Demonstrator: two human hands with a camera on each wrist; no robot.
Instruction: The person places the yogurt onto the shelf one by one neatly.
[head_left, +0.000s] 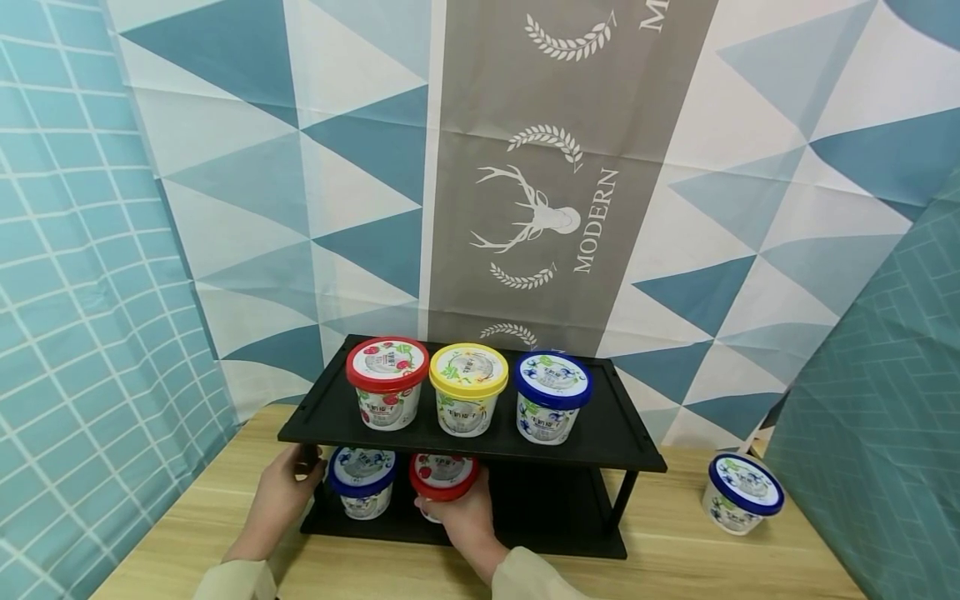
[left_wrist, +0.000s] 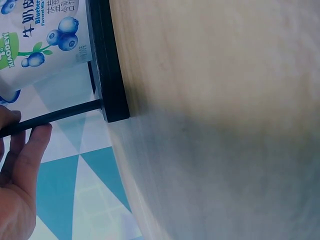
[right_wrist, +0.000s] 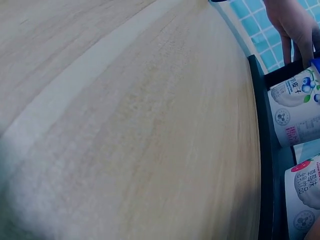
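Note:
A black two-tier rack [head_left: 600, 425] stands on the wooden table. My left hand [head_left: 279, 493] grips its left front post [left_wrist: 70, 111], thumb on one side and fingers on the other. On the lower shelf, my right hand [head_left: 471, 515] holds a red-lidded strawberry cup [head_left: 444, 472] from the front, fingers curled round its side. To its left on the same shelf sits a blue-lidded blueberry cup [head_left: 363, 482], close to the post. In the right wrist view both lower cups show at the right edge, with only a sliver of the right hand in the corner.
The upper shelf carries a red-lidded cup [head_left: 387, 383], a yellow-lidded cup [head_left: 468, 390] and a blue-lidded cup [head_left: 552, 397] in a row. Another blue-lidded cup [head_left: 742, 493] stands on the table [head_left: 690, 558] right of the rack. Patterned cloths [head_left: 360, 167] hang behind and beside.

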